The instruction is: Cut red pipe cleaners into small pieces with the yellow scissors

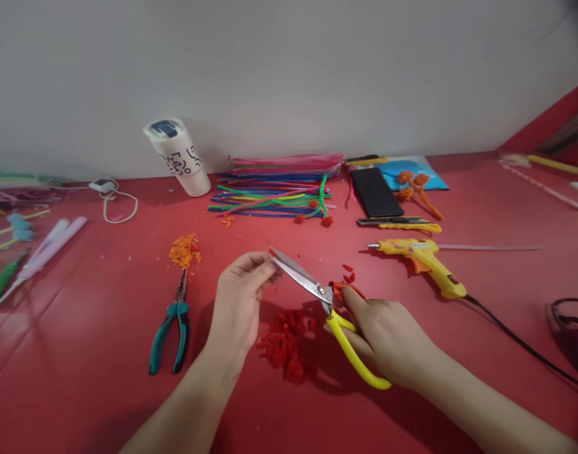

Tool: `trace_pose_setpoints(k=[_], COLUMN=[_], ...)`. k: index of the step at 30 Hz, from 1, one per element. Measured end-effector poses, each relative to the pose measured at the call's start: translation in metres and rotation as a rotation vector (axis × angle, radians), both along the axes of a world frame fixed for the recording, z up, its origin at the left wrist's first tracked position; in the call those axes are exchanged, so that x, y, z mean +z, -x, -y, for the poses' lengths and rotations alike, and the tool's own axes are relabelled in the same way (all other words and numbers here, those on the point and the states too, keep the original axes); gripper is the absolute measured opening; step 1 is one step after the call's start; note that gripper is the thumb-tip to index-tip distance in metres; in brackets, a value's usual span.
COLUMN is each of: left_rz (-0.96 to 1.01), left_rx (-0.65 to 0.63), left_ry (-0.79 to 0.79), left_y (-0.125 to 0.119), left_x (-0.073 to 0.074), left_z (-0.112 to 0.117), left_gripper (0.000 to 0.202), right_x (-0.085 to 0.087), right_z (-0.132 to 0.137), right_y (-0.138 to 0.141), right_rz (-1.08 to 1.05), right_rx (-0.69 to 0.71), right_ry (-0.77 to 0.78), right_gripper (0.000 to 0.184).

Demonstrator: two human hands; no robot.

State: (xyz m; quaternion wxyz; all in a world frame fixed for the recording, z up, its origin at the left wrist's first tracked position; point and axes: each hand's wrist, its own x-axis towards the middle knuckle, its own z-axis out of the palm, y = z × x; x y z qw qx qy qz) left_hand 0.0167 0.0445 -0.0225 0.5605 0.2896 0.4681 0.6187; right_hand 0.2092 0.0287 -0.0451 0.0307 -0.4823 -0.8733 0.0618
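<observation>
Clock centred on the pivot of the scissors [322,291], 12 toward the grey wall [289,75]: the blades [296,275], slightly parted, point to 10, and the right hand [395,337] at 4 is closed around the yellow handles [353,359]. The left hand [241,293] at 9 pinches a small red scrap [272,252] between thumb and fingertips at the blade tips. A heap of red pieces [286,347] lies at 7 on the red tabletop [260,422], pliers [179,309] near 9, orange shreds [183,251] between 9 and 10, glue gun [428,260] between 2 and 3.
</observation>
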Motion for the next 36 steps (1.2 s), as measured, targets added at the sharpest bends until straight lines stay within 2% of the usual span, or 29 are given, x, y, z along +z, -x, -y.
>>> trace_pose_setpoints(k=[24, 36], left_rz=[-0.009, -0.018], left_rx=[0.029, 0.023], left_ry=[0.025, 0.022], left_y=[-0.0018, 0.0], left_x=[0.0069, 0.005], left_z=[0.0008, 0.0003], left_gripper=[0.001, 0.003], right_x=[-0.0021, -0.0013], right_z=[0.0004, -0.0011], right_y=[0.0008, 0.0003], right_rz=[0.042, 0.002], right_rx=[0.001, -0.012], right_ry=[-0.036, -0.015], right_gripper=[0.042, 0.041])
